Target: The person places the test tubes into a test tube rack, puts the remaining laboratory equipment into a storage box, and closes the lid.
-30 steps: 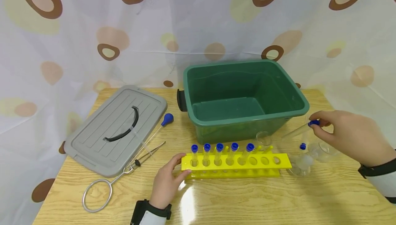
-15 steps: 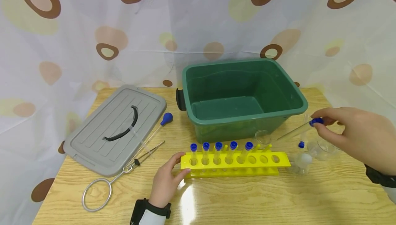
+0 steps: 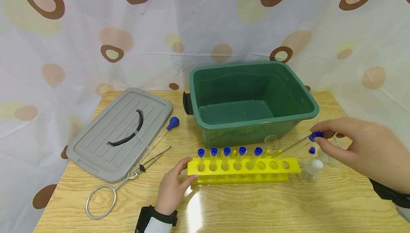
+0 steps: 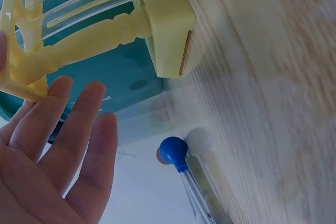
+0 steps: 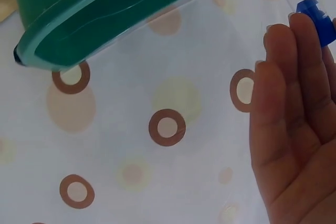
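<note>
A yellow test tube rack [image 3: 243,172] lies across the front of the table, with several blue-capped tubes standing in its left holes. My left hand [image 3: 172,191] holds the rack's left end between thumb and index finger; its other fingers stretch out beside the rack in the left wrist view. At the right, my right hand [image 3: 362,149] pinches the blue cap [image 3: 315,136] of a clear test tube [image 3: 295,146]. That tube slants down to the left, its lower end overlapping the back of the rack near the unfilled right holes. In the right wrist view the blue cap [image 5: 316,20] shows beyond the fingers.
Behind the rack stands a green bin [image 3: 237,126]. Clear glassware with a white stopper [image 3: 314,166] sits near the right hand, plus another blue-capped tube [image 3: 312,150]. Leftward lie a grey lid [image 3: 105,129], a blue-bulbed dropper [image 3: 173,123] and a metal ring clamp [image 3: 101,216].
Over the last half second my right hand has moved left and slightly down, carrying the tube's lower end to the rack. My left hand stays at the rack's end.
</note>
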Demonstrator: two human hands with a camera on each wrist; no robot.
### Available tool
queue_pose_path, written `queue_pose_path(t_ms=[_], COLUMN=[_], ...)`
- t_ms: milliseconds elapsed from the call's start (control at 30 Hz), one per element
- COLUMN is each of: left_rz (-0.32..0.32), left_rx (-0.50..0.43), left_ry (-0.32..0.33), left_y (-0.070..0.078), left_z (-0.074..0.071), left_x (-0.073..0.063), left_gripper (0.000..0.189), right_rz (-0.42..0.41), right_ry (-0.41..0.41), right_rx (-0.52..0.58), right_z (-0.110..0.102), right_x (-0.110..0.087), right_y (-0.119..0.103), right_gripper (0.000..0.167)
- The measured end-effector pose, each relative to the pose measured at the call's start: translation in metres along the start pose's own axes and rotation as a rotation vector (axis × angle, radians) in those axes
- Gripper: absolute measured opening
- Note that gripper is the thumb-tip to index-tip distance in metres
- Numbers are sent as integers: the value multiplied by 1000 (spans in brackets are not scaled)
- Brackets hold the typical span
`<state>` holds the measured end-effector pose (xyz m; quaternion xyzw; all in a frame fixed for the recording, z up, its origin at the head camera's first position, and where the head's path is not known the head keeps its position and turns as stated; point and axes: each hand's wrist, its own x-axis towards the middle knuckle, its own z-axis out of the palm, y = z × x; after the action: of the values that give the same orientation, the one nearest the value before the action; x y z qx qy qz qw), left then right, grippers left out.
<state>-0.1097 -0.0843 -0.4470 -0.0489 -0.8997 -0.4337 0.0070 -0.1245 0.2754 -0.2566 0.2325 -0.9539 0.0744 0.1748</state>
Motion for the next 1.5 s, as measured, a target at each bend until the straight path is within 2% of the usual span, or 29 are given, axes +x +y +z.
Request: queue_pose_path(t_ms=[167,333,533,733,1000,1300,1500], left_rz=[-4,-4,2,11,11,25,14], left_rx=[1,-4,-3,3,2,6,5], left_ry=[3,6,7,16,13,18,16], left_y=[0,-1,-1,-1,-1,-1,-1], left_z=[0,1,1,1,1,2,2], left_x=[-1,-1,-1,0,0,0,-1], left_gripper=[46,46,46,46,46,46,46], right_rz=[-67,-96,-97,-62,-55,-25,-49], right_ry=[25,-14,-64,-104,-132,-265,-343], right_rx=[41,60,58,59,38,64,99], right_z=[9,19,25,27,31,44,63], right_x=[3,11,16,17,17,20,21], right_y=[-5,-12,-13,-7,-8,-10,-20], right_gripper=[21,22,23,22,21,16,16])
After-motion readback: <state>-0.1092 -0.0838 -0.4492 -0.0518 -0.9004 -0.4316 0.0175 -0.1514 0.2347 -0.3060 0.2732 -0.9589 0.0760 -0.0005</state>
